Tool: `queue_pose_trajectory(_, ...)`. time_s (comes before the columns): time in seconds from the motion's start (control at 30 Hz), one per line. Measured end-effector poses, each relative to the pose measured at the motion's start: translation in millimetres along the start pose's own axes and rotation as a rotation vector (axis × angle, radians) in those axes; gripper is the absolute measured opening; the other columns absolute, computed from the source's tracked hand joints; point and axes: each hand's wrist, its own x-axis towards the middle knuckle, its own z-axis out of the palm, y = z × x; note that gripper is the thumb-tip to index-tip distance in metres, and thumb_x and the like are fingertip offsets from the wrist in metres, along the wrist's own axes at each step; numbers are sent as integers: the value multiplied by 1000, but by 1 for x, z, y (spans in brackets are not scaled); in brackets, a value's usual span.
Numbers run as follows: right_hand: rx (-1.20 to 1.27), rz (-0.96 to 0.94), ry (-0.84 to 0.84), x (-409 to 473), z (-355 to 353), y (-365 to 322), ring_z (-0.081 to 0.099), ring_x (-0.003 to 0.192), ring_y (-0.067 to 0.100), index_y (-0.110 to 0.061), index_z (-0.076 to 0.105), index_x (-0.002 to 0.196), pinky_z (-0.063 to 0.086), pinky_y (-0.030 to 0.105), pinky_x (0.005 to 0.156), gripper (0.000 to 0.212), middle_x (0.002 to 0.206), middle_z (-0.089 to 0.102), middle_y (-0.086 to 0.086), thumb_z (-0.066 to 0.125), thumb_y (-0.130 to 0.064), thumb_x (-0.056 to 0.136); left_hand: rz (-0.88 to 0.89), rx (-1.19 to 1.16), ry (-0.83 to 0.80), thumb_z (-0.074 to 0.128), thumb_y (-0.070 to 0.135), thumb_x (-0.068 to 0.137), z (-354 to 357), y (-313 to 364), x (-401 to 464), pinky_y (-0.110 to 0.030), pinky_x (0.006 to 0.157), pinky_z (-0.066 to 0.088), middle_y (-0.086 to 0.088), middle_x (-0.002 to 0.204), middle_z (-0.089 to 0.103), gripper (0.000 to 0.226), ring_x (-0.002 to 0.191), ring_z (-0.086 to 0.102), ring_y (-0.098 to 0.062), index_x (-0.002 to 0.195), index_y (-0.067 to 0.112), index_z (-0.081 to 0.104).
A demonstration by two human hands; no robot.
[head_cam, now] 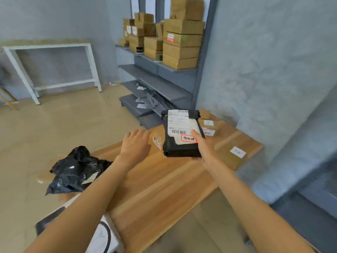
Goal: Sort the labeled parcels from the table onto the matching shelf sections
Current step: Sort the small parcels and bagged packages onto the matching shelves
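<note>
Wooden tabletop (164,189) fills the near view, its planks running away from us at a slant toward a grey wall on the right. At the near left edge, a white-labelled package (104,236) lies partly out of view, and beyond it a crumpled heap of black plastic mailers (76,170) sits at the table's left side.

Our two bare forearms reach forward over the wood. Our left hand (135,145) hovers palm down with fingers relaxed and spread, holding nothing, just beside a small brown box (157,141) on the table. Our right hand (202,145) grips a black parcel (179,133), fingers underneath and thumb pressed on its white shipping label. It is lifted clear of the table and tilted toward us. A red-bordered sticker (189,138) with handwritten characters marks its category.

We judge the step in hand to be reading that sticker, with the parcel picked up but not yet shelved. The next move calls for finding the shelf section with the same marking and carrying the parcel there.

Farther along the table, more cardboard boxes (209,125) with labels wait, and a flat box (235,154) lies at the right edge.

Beyond the table stands a grey metal shelf unit (164,73). Its upper tier holds stacked brown cartons (182,42); the lower tiers hold what seem to be grey mailers, though blur makes this uncertain. A white-framed table (54,66) stands against the far wall on a glossy beige floor.
</note>
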Motion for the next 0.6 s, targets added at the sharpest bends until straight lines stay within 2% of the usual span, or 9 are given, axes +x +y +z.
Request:
queue_pose_trajectory(0.2,102,-35,299,-75,-117,-3,69,83,21,-13,65,111,57,34,60,42,98,73,6,67,-46,85,254,-65,-63,43,28,97,-13,109,-9,-39,105,31,-5,143,45,46,131,39,-29,141,17,38)
queue_pose_trajectory(0.3,117,-95,436,-120,-179,-13,70,81,22,-13,66,106,55,31,51,39,94,73,7,67,-45,84,412,-89,-17,47,31,95,-31,170,-13,-38,104,33,-5,143,45,54,131,39,-28,144,15,34)
queue_pose_trajectory(0.33,127,-112,485,-136,-200,-16,69,80,22,-14,65,101,55,32,52,35,93,73,7,67,-45,85,461,-95,7,48,32,94,-38,191,-15,-38,102,34,-5,141,46,53,130,40,-28,143,15,36)
queue_pose_trajectory(0.43,163,-151,638,-187,-259,-27,69,89,25,-13,64,103,59,39,66,42,101,72,9,70,-49,81,606,-129,23,47,31,95,-60,256,-26,-37,99,36,-8,141,47,50,129,42,-29,141,13,38)
queue_pose_trajectory(0.5,199,-182,720,-227,-297,-34,69,92,27,-11,62,111,57,37,59,51,103,72,9,71,-50,79,691,-156,46,46,32,96,-78,306,-37,-38,99,36,-8,141,46,49,129,43,-29,141,14,38)
queue_pose_trajectory(0.6,231,-224,839,-295,-355,-40,68,88,25,-11,63,109,54,33,53,48,104,71,9,70,-49,81,834,-187,113,47,35,96,-110,385,-60,-39,96,39,-8,138,48,49,126,44,-30,139,13,39)
